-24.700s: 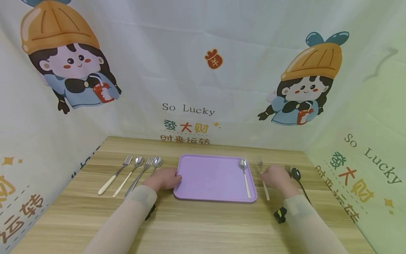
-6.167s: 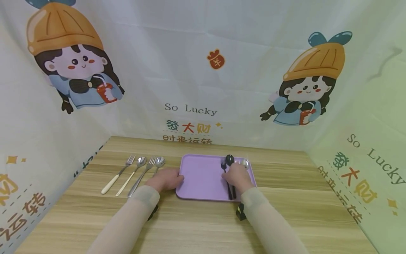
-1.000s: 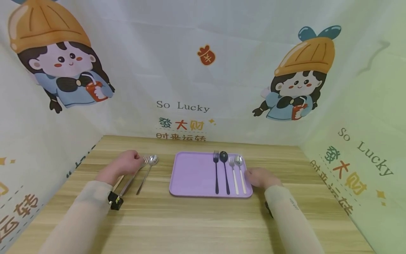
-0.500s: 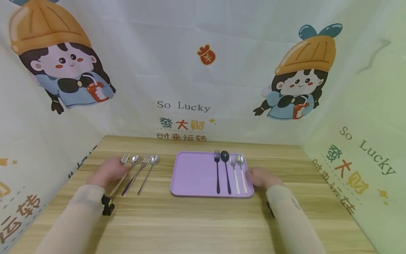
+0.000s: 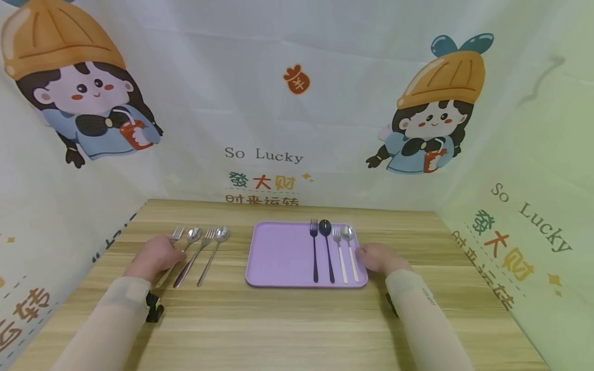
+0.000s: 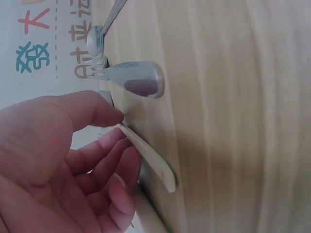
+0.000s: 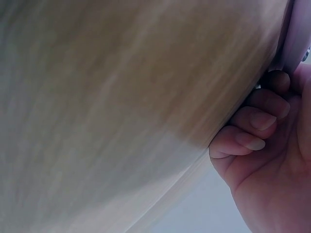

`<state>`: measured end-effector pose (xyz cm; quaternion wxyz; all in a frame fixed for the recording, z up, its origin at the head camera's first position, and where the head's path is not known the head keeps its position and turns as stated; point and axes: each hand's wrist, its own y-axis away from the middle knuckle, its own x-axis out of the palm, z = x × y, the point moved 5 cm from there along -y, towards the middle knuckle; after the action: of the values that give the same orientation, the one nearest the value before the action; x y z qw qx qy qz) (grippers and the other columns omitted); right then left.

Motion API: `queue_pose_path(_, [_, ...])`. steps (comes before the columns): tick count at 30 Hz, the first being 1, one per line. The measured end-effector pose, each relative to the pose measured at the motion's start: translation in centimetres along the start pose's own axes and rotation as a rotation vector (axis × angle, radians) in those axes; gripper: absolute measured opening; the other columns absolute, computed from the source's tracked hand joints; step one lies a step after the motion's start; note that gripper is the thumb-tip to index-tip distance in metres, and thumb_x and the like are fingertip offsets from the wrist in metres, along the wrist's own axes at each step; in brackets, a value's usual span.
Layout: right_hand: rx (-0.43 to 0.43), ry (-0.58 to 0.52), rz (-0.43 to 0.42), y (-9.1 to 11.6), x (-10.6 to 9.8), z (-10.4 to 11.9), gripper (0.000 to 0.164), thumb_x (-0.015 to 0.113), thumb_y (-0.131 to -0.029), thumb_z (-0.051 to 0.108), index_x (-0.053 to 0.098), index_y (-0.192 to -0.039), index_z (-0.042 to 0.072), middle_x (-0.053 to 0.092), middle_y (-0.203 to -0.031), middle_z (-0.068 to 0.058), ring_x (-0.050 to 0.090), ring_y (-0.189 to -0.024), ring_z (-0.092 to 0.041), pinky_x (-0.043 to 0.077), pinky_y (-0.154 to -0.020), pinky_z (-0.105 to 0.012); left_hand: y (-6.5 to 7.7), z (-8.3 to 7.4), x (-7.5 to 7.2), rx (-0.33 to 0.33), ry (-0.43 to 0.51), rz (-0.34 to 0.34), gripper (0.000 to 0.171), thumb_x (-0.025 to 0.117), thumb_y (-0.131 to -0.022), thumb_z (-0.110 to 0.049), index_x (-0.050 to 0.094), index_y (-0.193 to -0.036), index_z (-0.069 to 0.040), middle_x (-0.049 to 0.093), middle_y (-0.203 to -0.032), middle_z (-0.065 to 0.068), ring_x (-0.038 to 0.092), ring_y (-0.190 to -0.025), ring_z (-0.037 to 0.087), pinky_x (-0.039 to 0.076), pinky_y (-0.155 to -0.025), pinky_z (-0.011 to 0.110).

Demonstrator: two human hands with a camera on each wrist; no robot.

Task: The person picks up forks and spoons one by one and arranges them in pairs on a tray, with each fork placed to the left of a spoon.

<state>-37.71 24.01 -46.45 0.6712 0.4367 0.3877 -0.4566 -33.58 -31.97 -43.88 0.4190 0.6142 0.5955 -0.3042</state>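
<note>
My left hand [image 5: 155,255] is at the left cutlery row. Its thumb and fingers pinch the cream handle of a steel-headed spoon [image 5: 193,235]; that handle [image 6: 150,155] shows in the left wrist view. Left of it lies a cream-handled fork [image 5: 177,233], its handle mostly hidden by the hand. My right hand [image 5: 378,257] grips the right edge of the purple tray [image 5: 278,252], fingers curled in the right wrist view. On the tray's right half lie a black fork [image 5: 315,252], a black spoon [image 5: 328,252], a white-handled fork [image 5: 341,255] and a white-handled spoon [image 5: 351,255].
To the right of the held spoon lie an all-steel fork [image 5: 195,257] and an all-steel spoon [image 5: 214,256]. All stands on a wooden table [image 5: 278,330], with a printed curtain [image 5: 260,103] behind and at both sides.
Since the oldest frame, the black pair and white-handled fork have come onto the tray. My left hand left the tray's edge for the cutlery, lately moving left and down; my right took the tray's right edge.
</note>
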Motion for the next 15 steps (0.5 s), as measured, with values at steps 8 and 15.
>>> queue_pose_path(8, [0.018, -0.003, 0.002, 1.11, -0.49, 1.03, 0.063, 0.030, -0.116, 0.042, 0.055, -0.157, 0.001, 0.054, -0.162, -0.026, 0.048, -0.153, -0.050, 0.036, -0.127, -0.063, 0.13, -0.09, 0.20, -0.018, -0.019, 0.002, 0.030, 0.069, -0.099, -0.029, 0.059, -0.086, -0.004, 0.055, -0.076, 0.007, 0.054, -0.067, 0.022, 0.047, -0.060, 0.035])
queue_pose_path(15, [0.011, -0.006, -0.002, 1.03, -0.53, 0.94, 0.064, 0.030, -0.115, 0.042, 0.055, -0.157, 0.001, 0.055, -0.162, -0.026, 0.049, -0.153, -0.050, 0.037, -0.128, -0.062, -0.10, 0.08, 0.40, -0.014, -0.025, 0.003, 0.032, 0.069, -0.101, -0.030, 0.060, -0.090, -0.002, 0.057, -0.076, 0.008, 0.055, -0.068, 0.022, 0.047, -0.059, 0.035])
